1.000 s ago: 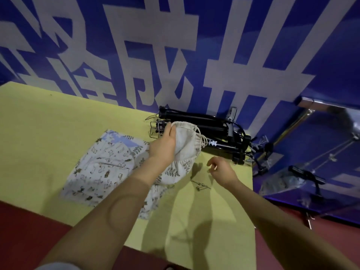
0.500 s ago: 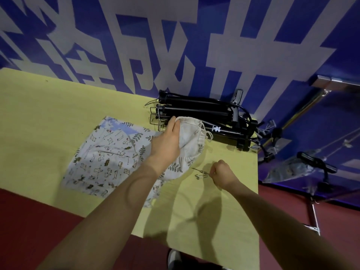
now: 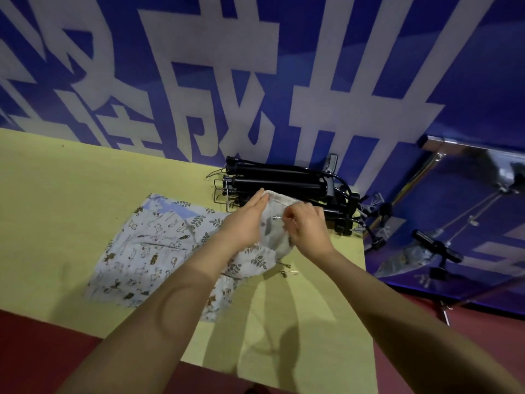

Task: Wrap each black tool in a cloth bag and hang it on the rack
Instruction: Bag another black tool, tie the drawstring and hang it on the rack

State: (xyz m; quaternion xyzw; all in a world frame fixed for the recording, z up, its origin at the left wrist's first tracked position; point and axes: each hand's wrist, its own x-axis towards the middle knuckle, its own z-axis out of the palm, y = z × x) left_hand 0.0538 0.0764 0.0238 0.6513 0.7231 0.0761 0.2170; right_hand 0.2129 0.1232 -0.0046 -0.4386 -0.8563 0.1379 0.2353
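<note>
Several black tools (image 3: 279,180) lie piled at the table's far edge against the wall. In front of them a white cloth bag (image 3: 274,237) is bunched on the table. My left hand (image 3: 244,221) presses flat on the bag's left side, fingers straight. My right hand (image 3: 308,230) is at the bag's right side and pinches a small metal safety pin (image 3: 279,217) against the cloth. What the bag covers is hidden under it and my hands.
A stack of printed cloth bags (image 3: 147,245) lies left of my hands on the yellow table (image 3: 56,194). Two loose safety pins (image 3: 288,270) sit near the right table edge. Beyond that edge a metal rack (image 3: 434,172) carries a wrapped tool (image 3: 403,258).
My right hand picked up a safety pin from the table and rose to the white bag. My left hand has stayed pressed on the bag.
</note>
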